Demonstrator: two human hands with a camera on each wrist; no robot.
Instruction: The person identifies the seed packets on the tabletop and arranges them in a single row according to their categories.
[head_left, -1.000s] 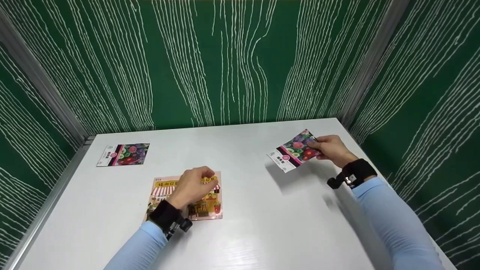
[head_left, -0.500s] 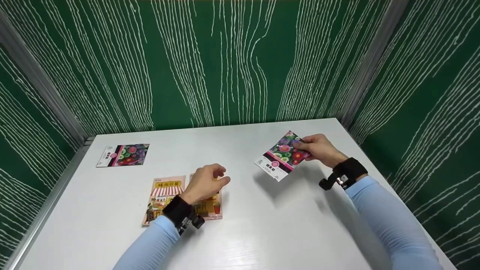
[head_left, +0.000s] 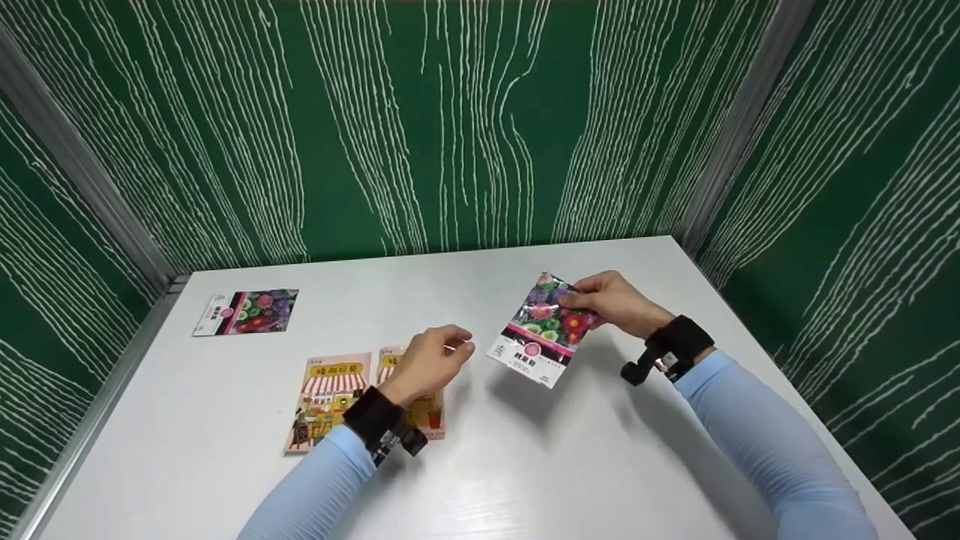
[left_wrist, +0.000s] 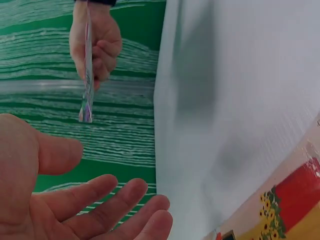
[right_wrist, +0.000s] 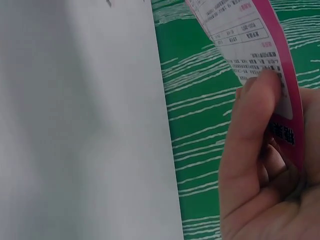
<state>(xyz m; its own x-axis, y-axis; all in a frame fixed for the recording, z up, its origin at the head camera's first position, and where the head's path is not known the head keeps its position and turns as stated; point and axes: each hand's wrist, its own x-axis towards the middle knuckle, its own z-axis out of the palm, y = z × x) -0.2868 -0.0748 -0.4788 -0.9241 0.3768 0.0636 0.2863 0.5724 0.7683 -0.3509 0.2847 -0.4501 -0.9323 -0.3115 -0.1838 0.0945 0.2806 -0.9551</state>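
A flower-printed seed packet is pinched at its upper right edge by my right hand, held above the white table with its white end tilted down. In the right wrist view the back of that seed packet shows printed text and a pink border, a finger pressed against it. My left hand hovers over the right one of two shopfront-printed packets, fingers loosely bent and holding nothing. The left shopfront packet lies flat; the right shopfront packet is partly hidden under the left hand.
Another flower-printed seed packet lies at the back left of the white table. Green walls with white streaks stand behind and at both sides of the table.
My right hand has brought the flower seed packet leftward and turned it more upright. My left hand has moved rightward across the shopfront packets, uncovering the left one.
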